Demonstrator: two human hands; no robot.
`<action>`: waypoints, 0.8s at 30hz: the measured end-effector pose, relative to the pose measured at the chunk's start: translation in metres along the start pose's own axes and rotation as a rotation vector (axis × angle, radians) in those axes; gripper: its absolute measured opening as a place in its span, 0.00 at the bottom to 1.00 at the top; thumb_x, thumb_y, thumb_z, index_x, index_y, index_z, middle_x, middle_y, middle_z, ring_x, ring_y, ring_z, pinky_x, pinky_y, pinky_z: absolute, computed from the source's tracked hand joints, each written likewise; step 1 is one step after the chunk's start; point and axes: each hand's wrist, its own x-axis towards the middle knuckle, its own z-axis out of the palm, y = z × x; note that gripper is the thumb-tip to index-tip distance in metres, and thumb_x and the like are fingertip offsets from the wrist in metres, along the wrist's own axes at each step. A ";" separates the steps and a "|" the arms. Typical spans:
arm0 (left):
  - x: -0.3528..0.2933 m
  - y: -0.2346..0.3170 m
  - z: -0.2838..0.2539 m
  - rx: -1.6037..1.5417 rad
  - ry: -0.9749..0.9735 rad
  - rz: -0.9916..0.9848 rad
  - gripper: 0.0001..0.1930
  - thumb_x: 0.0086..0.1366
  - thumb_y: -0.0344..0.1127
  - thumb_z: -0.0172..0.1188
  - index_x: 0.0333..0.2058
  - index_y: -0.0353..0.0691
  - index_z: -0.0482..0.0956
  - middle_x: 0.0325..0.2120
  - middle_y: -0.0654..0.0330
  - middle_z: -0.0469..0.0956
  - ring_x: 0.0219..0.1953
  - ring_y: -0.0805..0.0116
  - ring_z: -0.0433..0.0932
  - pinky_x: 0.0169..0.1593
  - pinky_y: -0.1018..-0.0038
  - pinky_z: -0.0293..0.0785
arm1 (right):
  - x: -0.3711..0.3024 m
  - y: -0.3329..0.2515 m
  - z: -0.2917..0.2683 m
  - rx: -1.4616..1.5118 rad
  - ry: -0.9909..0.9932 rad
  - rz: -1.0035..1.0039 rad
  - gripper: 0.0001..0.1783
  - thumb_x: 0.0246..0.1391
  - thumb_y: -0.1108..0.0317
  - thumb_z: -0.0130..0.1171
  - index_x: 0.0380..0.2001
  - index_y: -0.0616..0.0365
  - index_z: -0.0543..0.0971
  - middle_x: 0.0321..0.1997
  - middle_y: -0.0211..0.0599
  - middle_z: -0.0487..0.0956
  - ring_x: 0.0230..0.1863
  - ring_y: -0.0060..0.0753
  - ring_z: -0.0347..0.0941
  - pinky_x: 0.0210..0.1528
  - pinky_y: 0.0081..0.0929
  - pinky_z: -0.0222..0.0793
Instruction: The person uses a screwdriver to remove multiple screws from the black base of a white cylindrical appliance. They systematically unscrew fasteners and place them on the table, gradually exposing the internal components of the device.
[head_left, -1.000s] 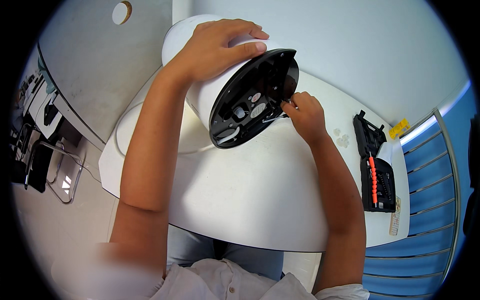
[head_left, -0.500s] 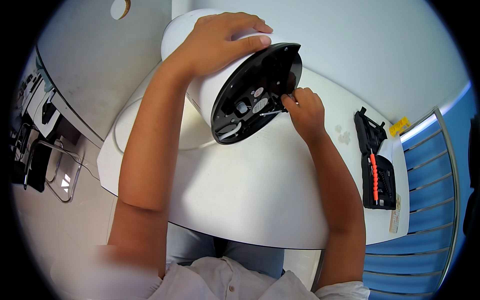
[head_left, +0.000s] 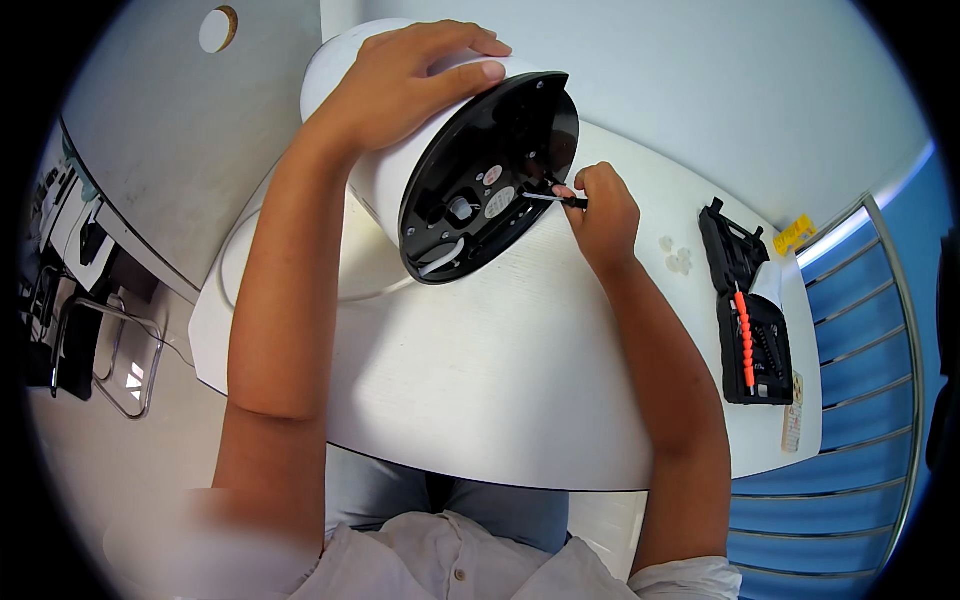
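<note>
A rounded white appliance (head_left: 385, 185) lies tipped on the table, its oval black base (head_left: 520, 130) facing right and toward me. My left hand (head_left: 400, 85) rests spread over the top of the white body, thumb near the base's upper rim. At the base's right edge, my right hand (head_left: 605, 210) pinches a screwdriver (head_left: 574, 202) with a short black handle. Its metal shaft points left across the edge of the base; I cannot tell whether the tip touches a screw. A white piece (head_left: 442, 258) sits in the base's lower end.
An opened black tool case (head_left: 755, 345) with an orange flexible shaft (head_left: 744, 340) lies on the right of the white table (head_left: 480, 400). Beside it are a yellow object (head_left: 795, 235) and a pale remote (head_left: 793, 425). A cable (head_left: 375, 294) runs left. Metal rails (head_left: 895, 300) stand at right.
The appliance and both hands appear shifted slightly left and up in view. My right hand has turned, so the screwdriver's black handle now shows and its shaft points differently.
</note>
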 end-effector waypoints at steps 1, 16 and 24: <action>0.000 -0.002 0.002 -0.010 0.033 0.010 0.21 0.61 0.49 0.56 0.48 0.42 0.79 0.49 0.55 0.77 0.52 0.59 0.75 0.57 0.67 0.67 | 0.001 -0.001 -0.001 0.023 -0.004 0.017 0.16 0.41 0.68 0.70 0.23 0.56 0.70 0.24 0.33 0.69 0.25 0.37 0.67 0.26 0.31 0.64; -0.002 0.020 -0.015 0.199 -0.059 0.002 0.20 0.58 0.43 0.51 0.47 0.41 0.77 0.48 0.55 0.76 0.53 0.54 0.69 0.59 0.62 0.63 | 0.036 0.013 -0.100 0.730 -1.055 0.745 0.07 0.56 0.70 0.49 0.39 0.56 0.70 0.26 0.23 0.65 0.25 0.16 0.58 0.29 0.17 0.55; -0.002 0.007 -0.009 0.036 0.005 0.022 0.18 0.63 0.42 0.50 0.46 0.39 0.78 0.51 0.57 0.75 0.52 0.63 0.72 0.57 0.71 0.64 | -0.007 -0.014 -0.074 0.387 -0.665 0.555 0.08 0.58 0.65 0.53 0.37 0.55 0.77 0.20 0.32 0.72 0.21 0.27 0.68 0.27 0.25 0.63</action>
